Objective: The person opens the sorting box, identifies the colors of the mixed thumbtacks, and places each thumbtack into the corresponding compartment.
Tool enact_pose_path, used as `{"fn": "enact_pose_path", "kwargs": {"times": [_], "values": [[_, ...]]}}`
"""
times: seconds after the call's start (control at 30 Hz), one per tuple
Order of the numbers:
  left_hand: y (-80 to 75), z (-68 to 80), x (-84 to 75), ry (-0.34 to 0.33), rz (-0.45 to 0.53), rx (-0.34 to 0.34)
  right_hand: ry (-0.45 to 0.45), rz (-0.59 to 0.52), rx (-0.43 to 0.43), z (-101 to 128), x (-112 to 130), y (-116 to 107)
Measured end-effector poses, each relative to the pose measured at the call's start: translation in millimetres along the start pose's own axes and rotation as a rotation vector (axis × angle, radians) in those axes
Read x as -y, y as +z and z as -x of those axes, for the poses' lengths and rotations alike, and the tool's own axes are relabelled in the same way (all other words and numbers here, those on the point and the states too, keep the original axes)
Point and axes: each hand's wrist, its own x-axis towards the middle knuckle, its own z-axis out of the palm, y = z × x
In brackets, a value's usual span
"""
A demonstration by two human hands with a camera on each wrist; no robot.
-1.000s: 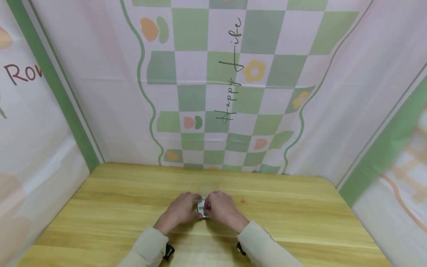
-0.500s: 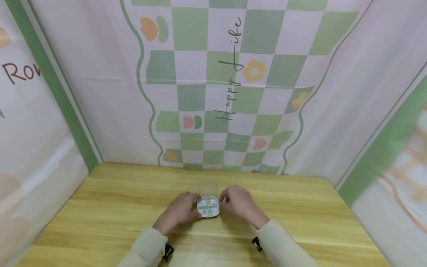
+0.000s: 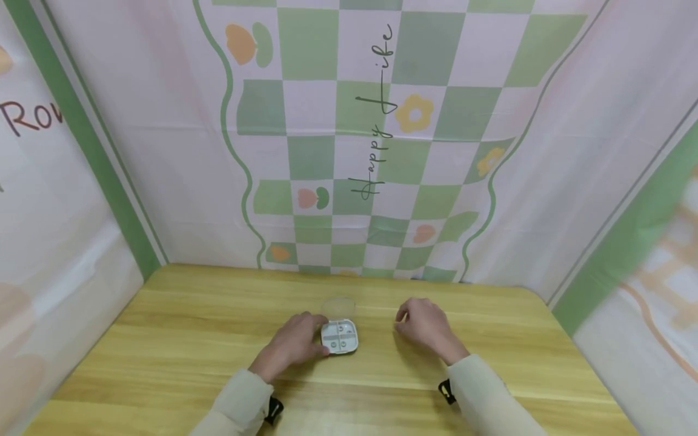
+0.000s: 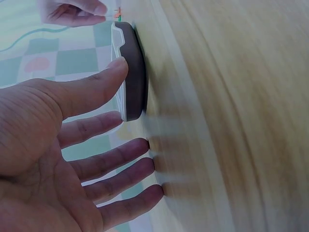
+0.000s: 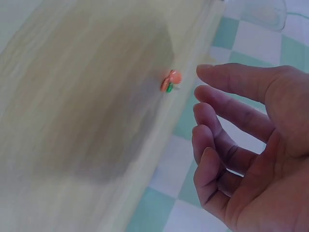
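A small white pill box (image 3: 339,336) with a dark base lies on the table, divided inside into compartments with round marks. Its clear lid (image 3: 337,307) is swung back on the far side. My left hand (image 3: 291,340) holds the box at its left side, thumb on the near edge and index finger at the far one; the other fingertips rest on the table in the left wrist view. To the right, my right hand (image 3: 425,327) has loosely curled fingers with nothing between them. Close to its fingertips lie tiny orange and green pieces (image 5: 171,80), hidden in the head view.
The wooden table (image 3: 218,315) reaches back to a hanging cloth (image 3: 360,151) with green checks. More printed cloth (image 3: 49,242) closes off the left side, and another sheet (image 3: 643,315) the right.
My right hand has come away from the pill box and moved right, over to the tiny orange pieces. The compartments are now uncovered to view. My left hand stays on the box.
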Motion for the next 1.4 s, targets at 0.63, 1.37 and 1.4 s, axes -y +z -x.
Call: {"fn": "enact_pose_path", "kwargs": {"times": [0.63, 1.37, 1.4], "values": [[-2.2, 0.8, -2.8, -0.009, -0.017, 0.007, 0.025, 0.009, 0.002, -3.3, 1.1, 4.3], [-2.4, 2.5, -3.6, -0.01, -0.008, 0.007, 0.084, 0.01, 0.039, -1.4, -1.5, 8.5], [-2.2, 2.5, -3.5, -0.01, -0.01, 0.007, 0.076, 0.011, 0.031, -1.3, 0.3, 8.0]]}}
